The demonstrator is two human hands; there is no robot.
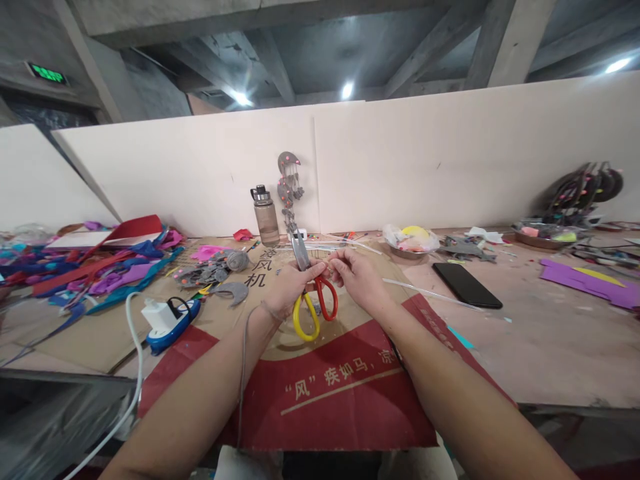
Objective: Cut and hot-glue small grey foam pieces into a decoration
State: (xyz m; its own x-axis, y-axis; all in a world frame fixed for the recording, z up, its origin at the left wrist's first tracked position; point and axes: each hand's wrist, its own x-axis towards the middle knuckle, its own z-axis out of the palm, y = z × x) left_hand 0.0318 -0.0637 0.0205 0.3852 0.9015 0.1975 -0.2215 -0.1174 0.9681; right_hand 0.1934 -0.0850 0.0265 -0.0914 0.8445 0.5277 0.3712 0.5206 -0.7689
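My left hand (286,290) is closed around the scissors (301,253), whose blades point up and away. Their yellow and red handle loops hang below the fingers. The left thumb and fingertip meet my right hand (359,279), which is pinched shut. Whatever lies between the right fingertips is too small to name. Beneath both hands lies a flattened cardboard sheet (330,420), tan with a red printed band. Beyond the scissors, a hanging piece of grey shapes with pink dots (289,180) is up against the white panel.
A water bottle (267,220) stands at the back. Colourful felt scraps (130,273), grey felt pieces (210,267) and a blue power strip (173,327) with a white cable lie left. To the right are a phone (467,285), a bag-lined bowl (410,241) and purple felt (590,283).
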